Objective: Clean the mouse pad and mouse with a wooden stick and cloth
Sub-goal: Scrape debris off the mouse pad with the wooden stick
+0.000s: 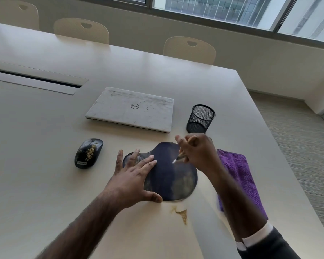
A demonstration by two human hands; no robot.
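A dark blue mouse pad [171, 181] with a gel wrist rest lies on the table in front of me, smeared with tan dust. My left hand [134, 177] presses flat on its left side, fingers spread over the wrist rest. My right hand [196, 151] grips a thin wooden stick [179, 157], its pale tip touching the pad's upper middle. A black mouse [88, 153] sits to the left, with tan crumbs on its top. A purple cloth [240, 176] lies to the right, partly under my right forearm.
A closed grey laptop [131, 109] lies beyond the pad. A black mesh pen cup [200, 119] stands to its right. Tan crumbs [181, 214] lie on the table [45, 184] just below the pad. Chairs [190, 49] line the far side.
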